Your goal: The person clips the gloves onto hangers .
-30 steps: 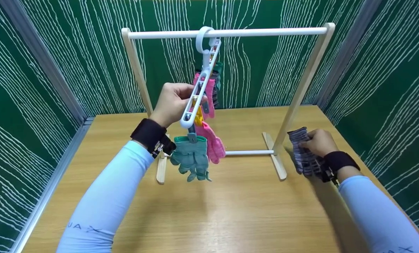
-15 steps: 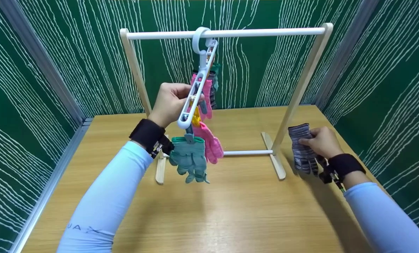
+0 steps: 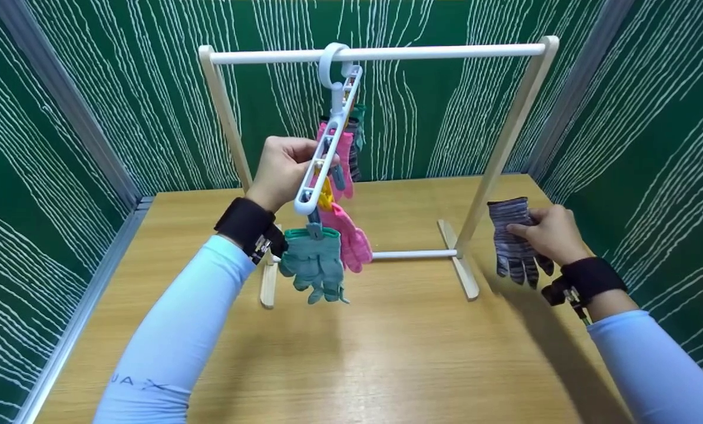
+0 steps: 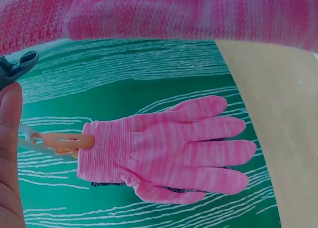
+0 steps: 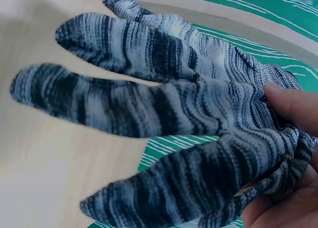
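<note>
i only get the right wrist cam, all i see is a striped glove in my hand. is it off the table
Observer: Yes. In the head view the right hand holds the grey glove in the air, beside the rack's right post.
Operator: what's the left hand doing
Observer: The left hand grips the white hanger that hooks over the top bar.
Operator: anything clipped on it
Observer: A teal glove hangs lowest, with a pink glove just behind it.
</note>
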Demonstrator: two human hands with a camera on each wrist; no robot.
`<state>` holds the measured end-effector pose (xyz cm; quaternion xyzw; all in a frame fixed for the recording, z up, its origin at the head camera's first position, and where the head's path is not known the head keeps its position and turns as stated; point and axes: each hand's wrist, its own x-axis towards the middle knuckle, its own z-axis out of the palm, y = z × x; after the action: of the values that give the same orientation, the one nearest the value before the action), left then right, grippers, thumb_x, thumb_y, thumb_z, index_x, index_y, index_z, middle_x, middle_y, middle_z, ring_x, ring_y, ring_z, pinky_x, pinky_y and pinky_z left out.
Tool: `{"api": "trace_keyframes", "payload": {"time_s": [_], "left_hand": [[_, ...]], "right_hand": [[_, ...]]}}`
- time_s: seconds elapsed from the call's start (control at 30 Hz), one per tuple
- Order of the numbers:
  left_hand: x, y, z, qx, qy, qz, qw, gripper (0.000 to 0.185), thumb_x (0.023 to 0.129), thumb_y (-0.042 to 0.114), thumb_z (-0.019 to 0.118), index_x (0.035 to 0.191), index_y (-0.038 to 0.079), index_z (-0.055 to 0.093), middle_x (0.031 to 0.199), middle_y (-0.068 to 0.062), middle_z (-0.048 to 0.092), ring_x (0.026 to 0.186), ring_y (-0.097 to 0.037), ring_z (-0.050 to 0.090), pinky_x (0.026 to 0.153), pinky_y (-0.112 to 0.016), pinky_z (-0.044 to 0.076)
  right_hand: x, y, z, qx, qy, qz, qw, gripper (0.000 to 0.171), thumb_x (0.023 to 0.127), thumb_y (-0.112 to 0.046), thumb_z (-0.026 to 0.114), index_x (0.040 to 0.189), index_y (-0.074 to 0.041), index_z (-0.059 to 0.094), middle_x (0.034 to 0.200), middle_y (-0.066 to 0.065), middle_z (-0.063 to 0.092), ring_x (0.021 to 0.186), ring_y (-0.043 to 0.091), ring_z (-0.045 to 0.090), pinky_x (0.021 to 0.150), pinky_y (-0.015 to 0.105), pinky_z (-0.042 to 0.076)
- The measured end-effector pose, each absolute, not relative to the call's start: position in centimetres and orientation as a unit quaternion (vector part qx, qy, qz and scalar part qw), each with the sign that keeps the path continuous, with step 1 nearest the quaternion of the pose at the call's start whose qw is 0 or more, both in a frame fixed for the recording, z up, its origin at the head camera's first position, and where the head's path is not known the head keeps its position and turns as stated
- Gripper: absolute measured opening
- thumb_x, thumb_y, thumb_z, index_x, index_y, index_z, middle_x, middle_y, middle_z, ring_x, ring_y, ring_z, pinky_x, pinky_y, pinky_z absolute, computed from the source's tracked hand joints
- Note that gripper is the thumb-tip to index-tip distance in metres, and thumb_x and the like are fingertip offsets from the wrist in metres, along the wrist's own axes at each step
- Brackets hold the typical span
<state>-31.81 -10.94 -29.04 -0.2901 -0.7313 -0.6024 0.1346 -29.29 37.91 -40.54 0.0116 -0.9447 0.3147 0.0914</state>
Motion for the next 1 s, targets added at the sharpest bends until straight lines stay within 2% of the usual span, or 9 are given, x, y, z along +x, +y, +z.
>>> {"api": "trace_keyframes", "payload": {"time_s": [0.13, 0.27, 0.43, 0.6, 0.8, 1.0], "left_hand": [[-31.8, -11.0, -29.0, -0.294, -0.73, -0.601, 0.138, 0.017, 0.097, 0.002, 0.08, 0.107, -0.011, 0.081, 0.088, -0.004, 0.082, 0.072, -0.008, 0.069, 0.074, -0.023, 0.062], [-31.8, -11.1, -29.0, -0.295, -0.732, -0.597, 0.145, 0.014, 0.097, 0.001, 0.079, 0.105, -0.011, 0.081, 0.087, -0.006, 0.082, 0.071, -0.008, 0.068, 0.073, -0.021, 0.06], [-31.8, -11.0, -29.1, -0.292, -0.734, -0.595, 0.147, 0.014, 0.095, 0.001, 0.08, 0.103, -0.011, 0.082, 0.085, -0.004, 0.081, 0.071, -0.007, 0.066, 0.07, -0.02, 0.057], [-31.9, -11.1, -29.1, -0.289, -0.733, -0.599, 0.142, 0.014, 0.096, 0.001, 0.08, 0.104, -0.01, 0.082, 0.084, 0.0, 0.081, 0.071, -0.007, 0.067, 0.071, -0.021, 0.058], [-31.8, -11.2, -29.1, -0.289, -0.73, -0.603, 0.141, 0.015, 0.096, 0.0, 0.08, 0.105, -0.011, 0.082, 0.085, -0.001, 0.081, 0.071, -0.007, 0.068, 0.072, -0.021, 0.059], [-31.6, -11.2, -29.0, -0.285, -0.73, -0.605, 0.139, 0.017, 0.096, 0.002, 0.08, 0.107, -0.01, 0.081, 0.087, -0.002, 0.082, 0.072, -0.008, 0.068, 0.071, -0.022, 0.06]], "right_hand": [[-28.9, 37.8, -39.9, 0.009, -0.942, 0.321, 0.102, 0.028, 0.103, -0.019, 0.077, 0.087, 0.004, 0.073, 0.076, 0.01, 0.074, 0.062, 0.008, 0.063, 0.052, 0.02, 0.05], [-28.5, 37.8, -39.4, 0.014, -0.939, 0.321, 0.126, 0.026, 0.102, -0.018, 0.078, 0.094, 0.007, 0.078, 0.086, 0.019, 0.08, 0.064, 0.003, 0.067, 0.055, 0.016, 0.053], [-28.0, 37.6, -38.7, 0.014, -0.935, 0.327, 0.14, 0.028, 0.101, -0.018, 0.079, 0.087, 0.006, 0.075, 0.084, 0.019, 0.08, 0.061, 0.001, 0.067, 0.053, 0.016, 0.053], [-27.5, 37.3, -38.1, 0.021, -0.928, 0.34, 0.153, 0.026, 0.1, -0.017, 0.08, 0.096, 0.009, 0.079, 0.092, 0.024, 0.081, 0.062, -0.005, 0.067, 0.055, 0.013, 0.055], [-27.2, 37.1, -37.5, 0.032, -0.925, 0.339, 0.169, 0.026, 0.1, -0.016, 0.081, 0.091, 0.009, 0.078, 0.084, 0.02, 0.08, 0.059, -0.004, 0.064, 0.051, 0.014, 0.053], [-26.9, 36.9, -37.0, 0.032, -0.921, 0.349, 0.171, 0.026, 0.099, -0.016, 0.081, 0.101, 0.01, 0.081, 0.087, 0.021, 0.081, 0.06, -0.006, 0.066, 0.051, 0.015, 0.054]]}}
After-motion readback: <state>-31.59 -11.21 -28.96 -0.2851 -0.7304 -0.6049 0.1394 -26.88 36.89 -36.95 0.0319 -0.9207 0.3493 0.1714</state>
